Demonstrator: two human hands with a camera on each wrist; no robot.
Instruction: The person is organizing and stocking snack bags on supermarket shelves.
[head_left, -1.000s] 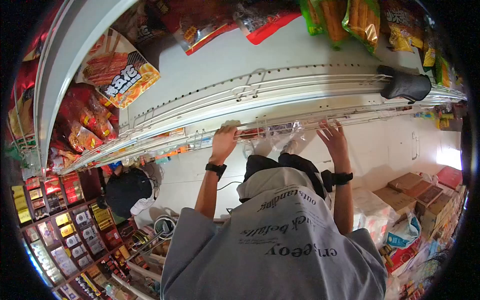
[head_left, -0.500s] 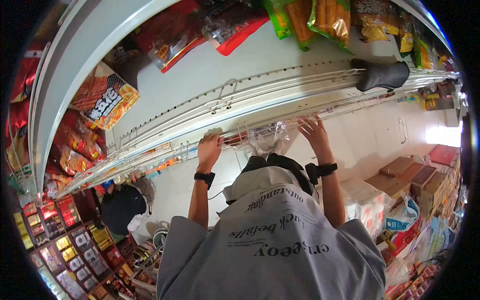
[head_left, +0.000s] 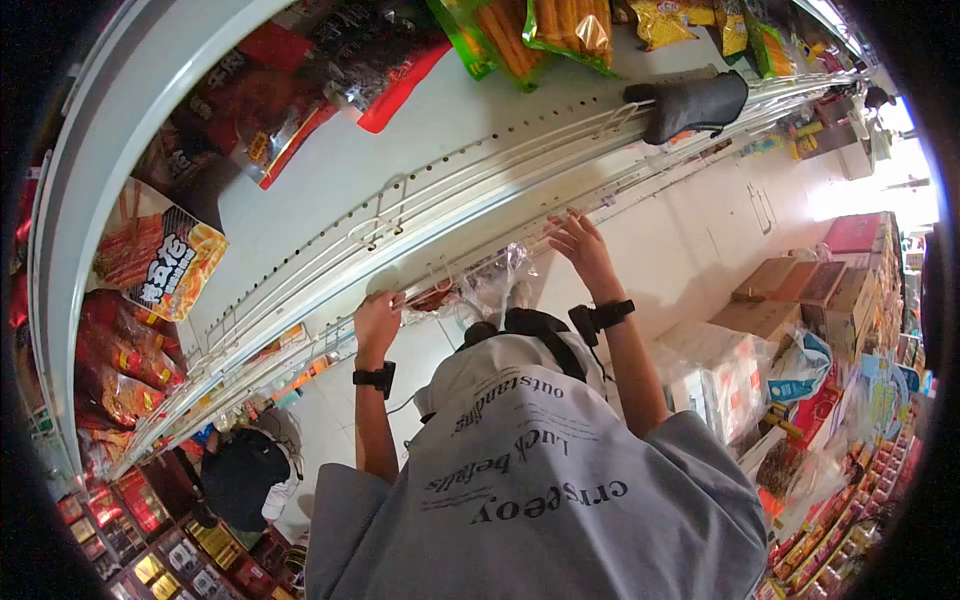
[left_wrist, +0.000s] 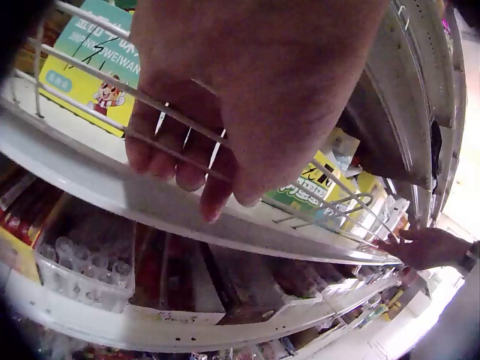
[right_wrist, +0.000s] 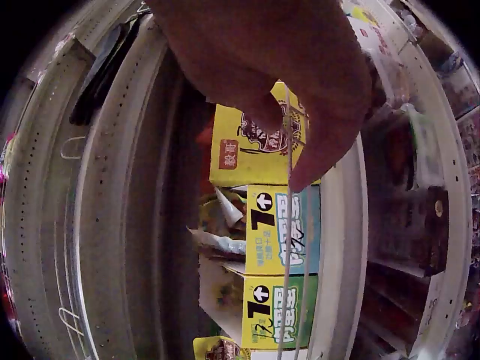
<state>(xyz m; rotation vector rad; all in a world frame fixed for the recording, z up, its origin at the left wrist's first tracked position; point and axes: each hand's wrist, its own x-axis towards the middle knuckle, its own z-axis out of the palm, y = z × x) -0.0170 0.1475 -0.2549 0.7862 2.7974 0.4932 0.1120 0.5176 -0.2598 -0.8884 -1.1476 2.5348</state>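
In the head view my left hand [head_left: 378, 325] is at the lower shelf's front, its fingers curled at the white wire shelf guard [left_wrist: 176, 112]. The left wrist view has those fingers hooked down around the wires, just above the white shelf lip. My right hand [head_left: 583, 252] is farther right along the same front, fingers bent and somewhat spread. Seen from the right wrist, its thumb and fingers lie on either side of the thin guard wire [right_wrist: 288, 217]. Behind the guard stand a yellow box [right_wrist: 232, 150], a blue-and-yellow snack box [right_wrist: 262, 232] and a green-and-yellow box [right_wrist: 300, 315].
Snack bags [head_left: 400, 70] fill the upper shelf, and a black padded piece [head_left: 695, 108] hangs on its wire rail. Cardboard boxes [head_left: 770, 290] and wrapped packs [head_left: 710, 370] are stacked at right. A person in black [head_left: 245, 475] is low at left. A teal-and-yellow box [left_wrist: 90, 67] stands beside my left hand.
The head view has swung, so shelf and hands appear shifted left. Both hands stay at the lower shelf's front; the right hand's fingers now look more bent.
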